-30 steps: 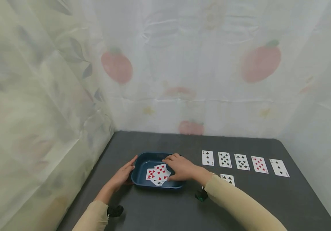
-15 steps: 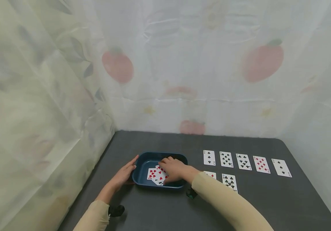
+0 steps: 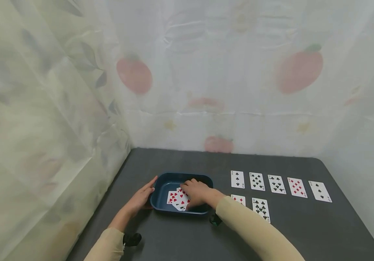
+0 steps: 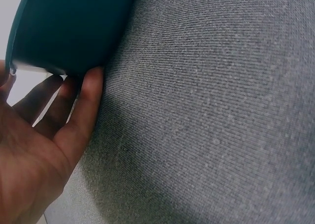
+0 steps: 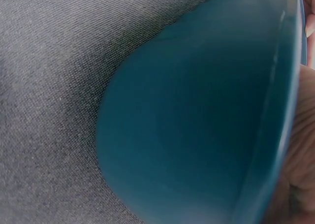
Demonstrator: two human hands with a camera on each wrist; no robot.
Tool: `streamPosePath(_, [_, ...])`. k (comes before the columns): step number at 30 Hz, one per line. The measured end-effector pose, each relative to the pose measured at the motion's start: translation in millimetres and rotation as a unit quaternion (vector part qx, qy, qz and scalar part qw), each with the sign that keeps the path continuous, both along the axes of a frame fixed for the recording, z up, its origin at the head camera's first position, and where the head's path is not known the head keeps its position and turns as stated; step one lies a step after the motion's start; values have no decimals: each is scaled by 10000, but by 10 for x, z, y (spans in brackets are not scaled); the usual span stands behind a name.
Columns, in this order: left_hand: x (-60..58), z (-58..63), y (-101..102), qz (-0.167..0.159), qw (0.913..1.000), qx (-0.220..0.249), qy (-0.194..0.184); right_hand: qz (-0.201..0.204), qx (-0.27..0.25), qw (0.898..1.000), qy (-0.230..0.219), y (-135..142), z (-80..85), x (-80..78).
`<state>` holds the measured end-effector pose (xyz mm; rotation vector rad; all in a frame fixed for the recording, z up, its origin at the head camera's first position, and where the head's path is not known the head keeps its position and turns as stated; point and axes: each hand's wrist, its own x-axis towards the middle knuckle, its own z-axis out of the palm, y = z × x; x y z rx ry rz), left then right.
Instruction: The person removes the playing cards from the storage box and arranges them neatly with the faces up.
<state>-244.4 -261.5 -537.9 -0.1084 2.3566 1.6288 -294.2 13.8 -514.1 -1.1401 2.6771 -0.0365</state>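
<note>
A dark blue rectangular tray point(image 3: 168, 177) stands on the grey table, with several overlapping playing cards point(image 3: 173, 197) face up inside, hearts on top and a black-suited one under them. Fingers of my left hand point(image 3: 138, 200) touch the tray's outer left wall; in the left wrist view the left hand point(image 4: 44, 145) has its fingers spread against that wall. My right hand point(image 3: 197, 191) reaches over the tray's right rim, fingertips and thumb at the right part of the card pile. I cannot tell whether it pinches a card. The tray's wall hides its fingertips in the right wrist view.
Right of the tray, a row of several face-up playing cards point(image 3: 257, 181) lies on the dark table point(image 3: 180, 235). Nearer me are a diamond card point(image 3: 239, 198), partly behind my right sleeve, and a club card point(image 3: 261, 209). Patterned curtains point(image 3: 187, 83) hang behind and at the sides.
My right hand has moved left and deeper over the tray onto the card pile, then stays nearly still. My left hand keeps its place at the tray. The whole view shifts slightly.
</note>
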Motion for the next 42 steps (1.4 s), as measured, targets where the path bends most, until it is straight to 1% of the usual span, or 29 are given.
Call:
streamPosePath(9, [22,-8,-7,-37,10000,66,8,-58,2,10000,26,-11,-74,-25])
streamPosePath(14, [29,-12,-13,-69,9999,74,30,-164,-134,9998,-17,-16,-105,-25])
streamPosePath(19, [28,-11,-21,-85,9999,80,42,-272,-309,9991,-137,-10,-87,-12])
streamPosePath(25, [25,10,-14,-75,9999,77,40,-261,-211,9994,-102,-18,-87,-17])
streamPosePath(32, [21,21,-6,-64,10000,34,35,-95,-204,9997,-122,25,-58,-21])
streamPosePath(37, [14,25,-5,-64,10000,57,40,-137,-213,9996,-131,43,-32,-9])
streamPosePath(42, [9,29,-2,-70,10000,45,43,-208,-189,9996,-84,32,-41,-7])
